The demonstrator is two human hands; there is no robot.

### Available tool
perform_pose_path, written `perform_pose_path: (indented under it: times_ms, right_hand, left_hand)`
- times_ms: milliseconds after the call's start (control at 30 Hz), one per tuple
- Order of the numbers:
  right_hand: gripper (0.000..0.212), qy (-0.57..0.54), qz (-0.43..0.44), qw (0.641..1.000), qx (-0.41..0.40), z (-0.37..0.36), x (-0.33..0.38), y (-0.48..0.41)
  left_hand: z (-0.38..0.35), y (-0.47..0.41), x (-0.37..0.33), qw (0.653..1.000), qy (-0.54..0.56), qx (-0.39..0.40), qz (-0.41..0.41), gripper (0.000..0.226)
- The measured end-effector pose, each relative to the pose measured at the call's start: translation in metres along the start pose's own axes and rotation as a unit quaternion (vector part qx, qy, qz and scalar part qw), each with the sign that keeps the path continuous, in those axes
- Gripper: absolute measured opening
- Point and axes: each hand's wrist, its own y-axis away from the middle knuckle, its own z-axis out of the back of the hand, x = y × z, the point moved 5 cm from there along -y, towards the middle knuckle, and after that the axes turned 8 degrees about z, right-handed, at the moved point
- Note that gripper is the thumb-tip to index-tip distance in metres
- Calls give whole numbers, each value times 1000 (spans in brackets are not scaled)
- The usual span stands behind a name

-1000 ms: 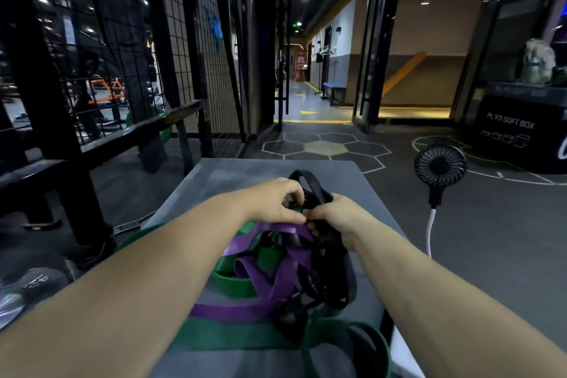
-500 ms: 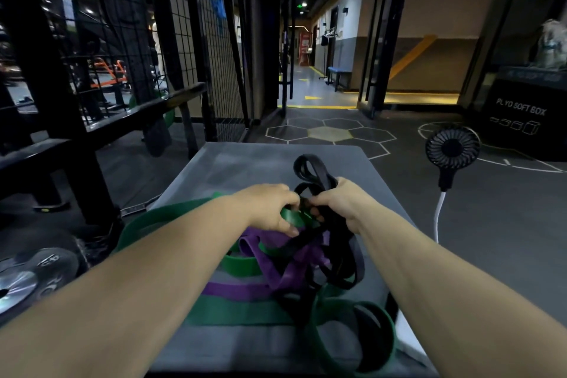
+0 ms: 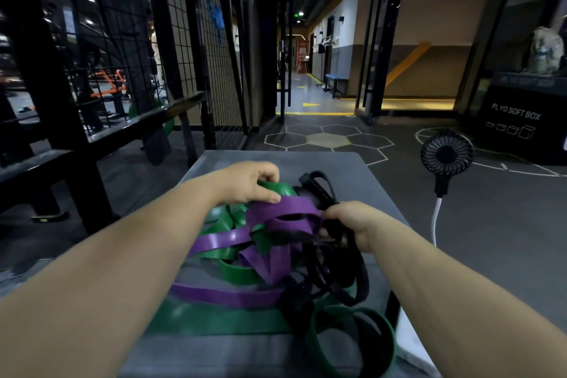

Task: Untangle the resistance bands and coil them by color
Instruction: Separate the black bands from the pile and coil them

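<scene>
- Head view: the left hand (image 3: 248, 182) curls its fingers over a green band (image 3: 277, 189), with its thumb lying on a purple band (image 3: 285, 209).
- The right hand (image 3: 352, 221) clutches black bands (image 3: 319, 186) at the purple band's end.
- All three colours lie knotted in one heap on the grey pad (image 3: 352, 169); a fan (image 3: 446, 155) stands off its right edge.

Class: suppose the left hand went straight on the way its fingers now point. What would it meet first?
Probably the black band: its raised loop lies just past the fingertips of the left hand, beyond the green band that the hand holds. Depth is unclear, so the hand might pass over the loop.
</scene>
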Motion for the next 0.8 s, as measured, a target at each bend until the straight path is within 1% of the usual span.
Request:
perform_pose_path:
  times_ms: [100,167,200,233,300,433,467,500,567,600,633,667,733,767,800]
  right_hand:
    - [18,-68,38,997,-20,3,19,-4]
    - [7,-84,73,993,-49,11,35,-9]
    - [5,-84,92,989,-75,17,42,-11]
    - [9,-86,109,985,-99,23,48,-14]
    - [11,-94,143,975,-142,35,63,-15]
    - [8,-127,211,945,-215,56,103,-3]
    - [11,-136,231,934,-235,62,114,3]
    - [15,-145,249,925,-249,66,125,8]
    - [13,-152,274,914,-259,71,145,16]
    - [13,-150,282,911,-260,71,153,19]
    - [13,-145,291,909,-263,71,160,22]
    - [15,-134,296,909,-262,71,166,22]
    - [16,-100,294,918,-245,67,171,21]
    - [16,-86,290,923,-236,65,169,19]
    - [17,-73,282,929,-228,65,165,15]
  left_hand:
    - [29,7,-9,987,148,-54,-32,23]
    - [52,10,-13,964,241,-101,-55,25]
    - [64,12,-12,950,279,-126,-64,26]
    - [75,14,-10,937,310,-149,-69,26]
    - [93,19,-8,919,340,-184,-80,26]
    - [129,30,-6,879,400,-244,-95,27]
    - [140,33,-4,867,412,-263,-96,29]
    - [151,35,-3,857,422,-280,-97,34]
    - [169,37,-3,845,429,-302,-105,38]
    - [174,37,-2,844,423,-312,-104,36]
    - [177,35,-1,853,399,-323,-97,32]
    - [177,31,4,873,354,-328,-73,28]
    - [167,20,26,920,228,-320,15,23]
    - [157,15,43,934,168,-310,67,23]
    - [145,11,60,940,118,-299,112,23]
